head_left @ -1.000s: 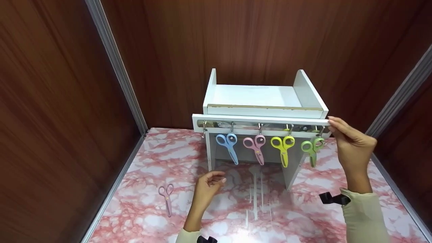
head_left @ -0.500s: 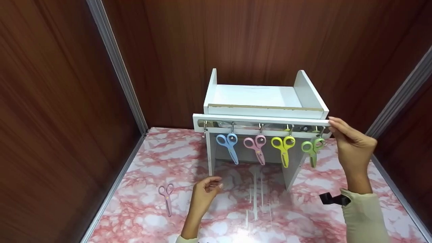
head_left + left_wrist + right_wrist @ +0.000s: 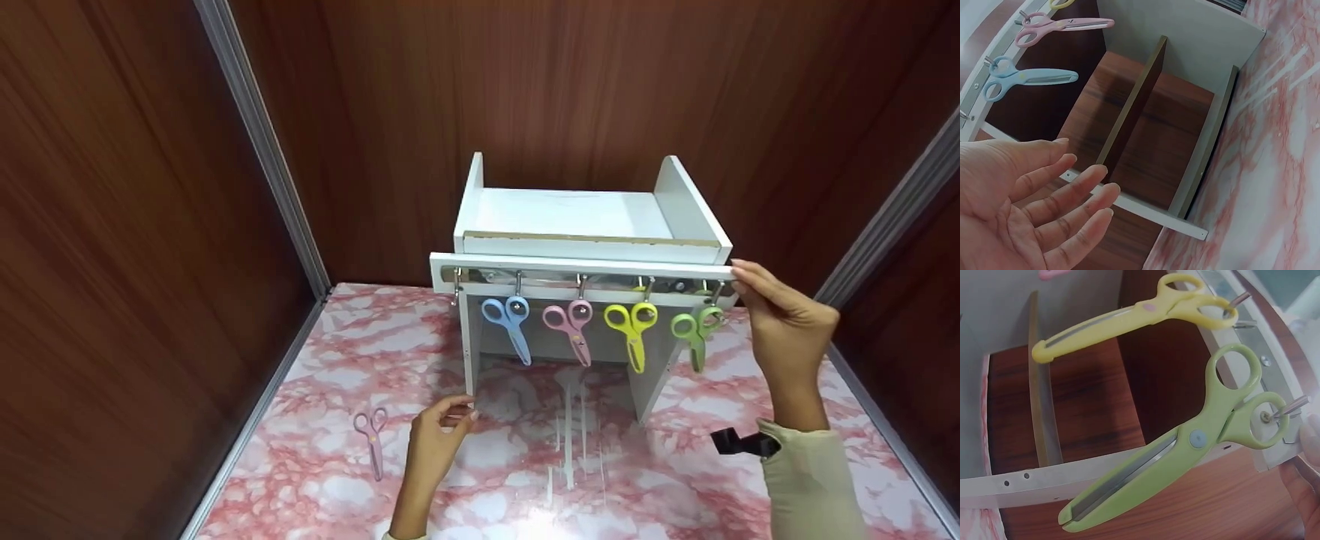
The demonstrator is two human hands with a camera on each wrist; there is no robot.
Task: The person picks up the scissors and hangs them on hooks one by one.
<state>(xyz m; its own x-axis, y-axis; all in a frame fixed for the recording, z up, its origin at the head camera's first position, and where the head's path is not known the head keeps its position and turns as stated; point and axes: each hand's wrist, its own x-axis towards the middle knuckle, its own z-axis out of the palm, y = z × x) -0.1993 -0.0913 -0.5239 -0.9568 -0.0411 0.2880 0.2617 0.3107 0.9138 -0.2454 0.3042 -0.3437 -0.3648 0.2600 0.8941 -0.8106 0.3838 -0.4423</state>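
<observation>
A white hook rail (image 3: 555, 264) runs across the front of a small white shelf unit (image 3: 585, 247). From its metal hooks hang blue scissors (image 3: 511, 324), pink scissors (image 3: 572, 328), yellow scissors (image 3: 634, 330) and green scissors (image 3: 696, 334); the leftmost hook (image 3: 457, 286) bears none. My right hand (image 3: 787, 319) pinches the rail's right end, beside the green scissors (image 3: 1196, 439). Low at the unit's left side, my left hand (image 3: 439, 442) holds nothing, its fingers loosely bent. Another pair of pink scissors (image 3: 372, 446) lies on the table left of that hand.
The table (image 3: 315, 487) has a red-and-white marbled top with white streaks before the unit. Brown wood-grain walls (image 3: 375, 112) with grey metal corner strips enclose it. Inside the unit a thin divider (image 3: 1134, 101) shows in the left wrist view.
My left hand has moved down and to the left, toward the pink scissors on the table. The right hand stays at the rail's end.
</observation>
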